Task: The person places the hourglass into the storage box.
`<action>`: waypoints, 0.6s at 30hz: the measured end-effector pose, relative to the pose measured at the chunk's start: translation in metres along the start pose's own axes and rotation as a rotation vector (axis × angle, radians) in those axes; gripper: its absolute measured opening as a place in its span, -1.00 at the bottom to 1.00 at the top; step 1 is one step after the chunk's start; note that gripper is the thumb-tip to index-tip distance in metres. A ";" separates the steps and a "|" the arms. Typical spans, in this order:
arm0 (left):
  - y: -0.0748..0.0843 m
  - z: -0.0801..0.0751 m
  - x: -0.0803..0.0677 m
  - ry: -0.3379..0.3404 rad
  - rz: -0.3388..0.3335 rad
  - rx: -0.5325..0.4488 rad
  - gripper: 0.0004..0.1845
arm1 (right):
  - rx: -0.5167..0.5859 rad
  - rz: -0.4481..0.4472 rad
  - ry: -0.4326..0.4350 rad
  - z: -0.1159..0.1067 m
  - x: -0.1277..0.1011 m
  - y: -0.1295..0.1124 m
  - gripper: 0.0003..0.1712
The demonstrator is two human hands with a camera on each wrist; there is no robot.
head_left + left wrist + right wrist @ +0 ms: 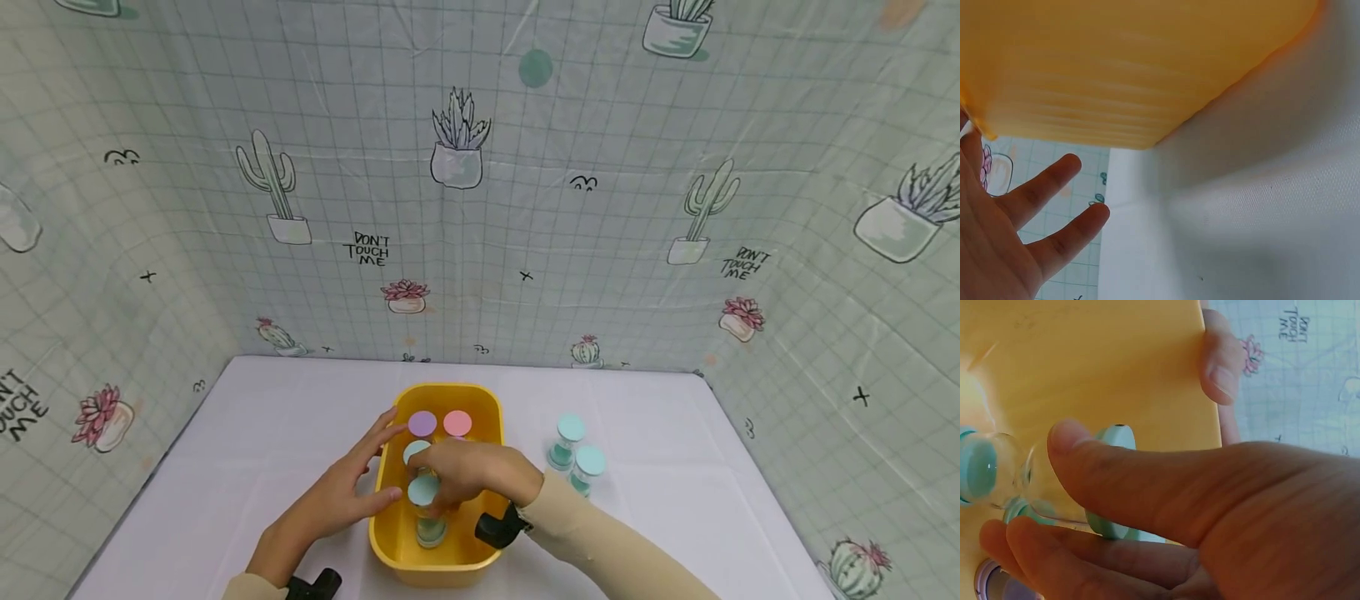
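Observation:
A yellow tub [450, 389] stands on the white table. In it stand a purple-capped hourglass [422, 423], a pink-capped one [457, 422] and a teal-capped one [415, 451]. My right hand [440, 493] reaches into the tub. Its thumb and fingers grip another teal hourglass [423, 490] by the glass below the cap. In the right wrist view this hourglass [1113, 481] sits between thumb and fingers [1029, 487] against the tub's wall [1104, 356]. My left hand [375, 467] lies along the tub's left side, fingers straight, thumb [1219, 369] at the rim. The left wrist view shows its spread fingers [1054, 181] under the tub [1122, 62].
Two teal-capped hourglasses [570, 442] [588, 467] stand on the table just right of the tub. A cactus-print sheet [480, 208] walls the table at the back and both sides. White tabletop [262, 433] stretches left of the tub.

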State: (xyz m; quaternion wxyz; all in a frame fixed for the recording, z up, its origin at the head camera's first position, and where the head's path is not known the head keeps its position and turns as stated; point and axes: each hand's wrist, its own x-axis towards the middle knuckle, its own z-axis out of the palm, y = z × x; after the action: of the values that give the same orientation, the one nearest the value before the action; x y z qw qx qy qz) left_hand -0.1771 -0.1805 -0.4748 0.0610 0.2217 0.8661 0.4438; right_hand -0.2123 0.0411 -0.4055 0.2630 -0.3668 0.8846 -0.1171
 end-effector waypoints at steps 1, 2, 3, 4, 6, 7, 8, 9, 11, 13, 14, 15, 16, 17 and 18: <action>0.000 0.000 0.000 0.002 0.001 0.001 -0.19 | 0.006 0.001 -0.001 0.000 0.000 -0.001 -0.59; 0.001 -0.001 0.001 0.002 0.001 0.001 -0.19 | 0.002 0.005 0.000 0.000 0.001 -0.001 -0.58; 0.001 -0.001 0.001 0.000 0.001 0.000 -0.19 | 0.000 0.009 0.004 0.000 0.001 -0.002 -0.58; 0.001 -0.001 0.001 -0.002 0.001 -0.001 -0.20 | -0.007 0.011 0.008 0.000 0.001 -0.002 -0.58; 0.000 0.000 0.001 -0.011 -0.002 -0.001 -0.20 | -0.007 0.013 -0.003 0.001 0.001 -0.003 -0.57; 0.000 0.000 0.001 -0.015 -0.004 -0.001 -0.21 | -0.018 0.009 -0.010 0.002 0.001 -0.003 -0.56; 0.000 0.001 0.000 -0.017 -0.004 0.001 -0.22 | -0.033 0.004 -0.019 0.002 0.000 -0.004 -0.55; -0.001 0.001 0.000 -0.017 -0.002 0.003 -0.22 | -0.039 -0.002 -0.031 0.002 0.000 -0.004 -0.54; -0.001 0.001 -0.001 -0.008 0.004 0.004 -0.23 | -0.052 -0.016 -0.055 0.002 0.000 -0.005 -0.54; -0.001 0.002 -0.001 0.003 0.012 0.006 -0.23 | -0.063 -0.022 -0.065 0.001 0.000 -0.006 -0.53; -0.001 0.002 -0.001 0.006 0.013 0.006 -0.23 | -0.069 -0.025 -0.064 0.002 0.000 -0.006 -0.54; 0.000 0.002 -0.001 0.008 0.014 0.007 -0.23 | -0.072 -0.028 -0.062 0.002 0.000 -0.006 -0.55; 0.000 0.002 -0.001 0.007 0.014 0.008 -0.23 | -0.077 -0.032 -0.058 0.002 0.000 -0.006 -0.55; 0.000 0.002 -0.001 0.006 0.013 0.007 -0.23 | -0.082 -0.033 -0.054 0.003 0.000 -0.005 -0.56; 0.000 0.002 -0.001 0.005 0.014 0.008 -0.23 | -0.085 -0.037 -0.047 0.003 0.001 -0.005 -0.56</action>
State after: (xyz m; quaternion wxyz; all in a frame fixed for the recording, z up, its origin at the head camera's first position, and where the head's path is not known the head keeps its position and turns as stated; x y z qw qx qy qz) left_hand -0.1756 -0.1797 -0.4759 0.0547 0.2270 0.8665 0.4412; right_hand -0.2079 0.0367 -0.4063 0.2658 -0.3965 0.8755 -0.0756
